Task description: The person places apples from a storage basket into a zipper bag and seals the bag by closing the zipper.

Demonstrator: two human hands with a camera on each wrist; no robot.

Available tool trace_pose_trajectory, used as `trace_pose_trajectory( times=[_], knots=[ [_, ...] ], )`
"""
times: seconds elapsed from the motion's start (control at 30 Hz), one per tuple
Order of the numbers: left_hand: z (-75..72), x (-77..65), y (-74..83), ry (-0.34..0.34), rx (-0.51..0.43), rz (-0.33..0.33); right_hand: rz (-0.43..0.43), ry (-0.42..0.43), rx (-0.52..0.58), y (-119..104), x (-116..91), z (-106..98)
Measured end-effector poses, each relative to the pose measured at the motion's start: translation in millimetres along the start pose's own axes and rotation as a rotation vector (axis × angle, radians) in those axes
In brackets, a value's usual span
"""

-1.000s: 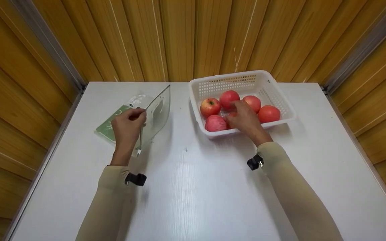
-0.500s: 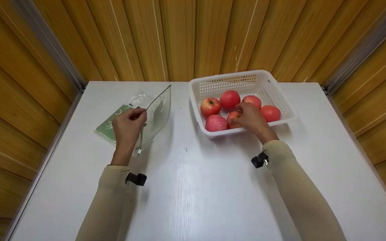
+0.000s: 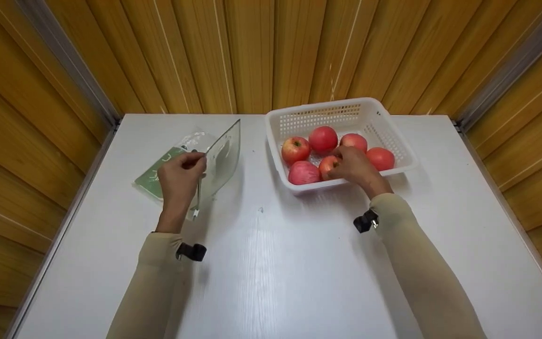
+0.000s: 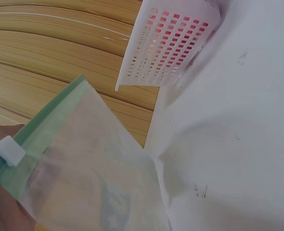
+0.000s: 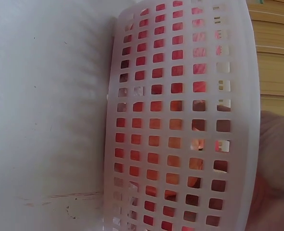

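My left hand (image 3: 178,179) pinches the top edge of a clear slider zip bag (image 3: 221,162), which hangs upright above the table. In the left wrist view the zip bag (image 4: 98,159) shows a green seal strip and a white slider (image 4: 9,150) beside my fingers. My right hand (image 3: 358,167) reaches over the front rim of a white plastic basket (image 3: 308,188), thumb and fingers curled round an apple (image 3: 327,165) near the front. Through the basket's holes in the right wrist view, this apple (image 5: 154,141) shows orange-red, with parts of the fingers behind the wall.
Several other red apples (image 3: 304,173) lie around it in the basket. A green-printed plastic packet (image 3: 151,176) lies flat on the white table (image 3: 261,273), left of the zip bag. Wood-patterned panels (image 3: 252,56) close off the back and sides.
My right hand has drawn back slightly to the right and settled round the front apple, uncovering more of it. My left hand and the zip bag stay in place.
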State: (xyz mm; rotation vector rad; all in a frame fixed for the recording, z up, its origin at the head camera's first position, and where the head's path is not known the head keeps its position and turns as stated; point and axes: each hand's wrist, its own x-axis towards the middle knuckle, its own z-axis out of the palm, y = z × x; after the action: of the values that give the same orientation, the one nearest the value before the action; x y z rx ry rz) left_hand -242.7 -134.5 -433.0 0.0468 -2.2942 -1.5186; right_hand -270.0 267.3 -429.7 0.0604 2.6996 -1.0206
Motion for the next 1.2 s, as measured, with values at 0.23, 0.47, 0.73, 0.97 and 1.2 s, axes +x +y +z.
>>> trace_pose_trajectory(
  times=[0.23,0.47,0.73,0.97,1.2],
  knots=[
    [-0.7,0.3,0.9,0.0,-0.006,-0.023,-0.009,-0.011,0.005,1,2,1],
    [-0.7,1.0,0.0,-0.004,-0.015,-0.008,-0.029,0.018,-0.013,3,3,2],
    [-1.0,0.6,1.2,-0.007,-0.02,-0.017,-0.032,0.12,0.039,5,4,7],
    [0.4,-0.1,2.1,-0.019,-0.022,-0.036,-0.043,0.237,0.122,4,-1,8],
    [1.2,-0.3,1.9,-0.018,-0.039,-0.051,-0.12,0.317,0.253,1,-5,11]
  ],
)
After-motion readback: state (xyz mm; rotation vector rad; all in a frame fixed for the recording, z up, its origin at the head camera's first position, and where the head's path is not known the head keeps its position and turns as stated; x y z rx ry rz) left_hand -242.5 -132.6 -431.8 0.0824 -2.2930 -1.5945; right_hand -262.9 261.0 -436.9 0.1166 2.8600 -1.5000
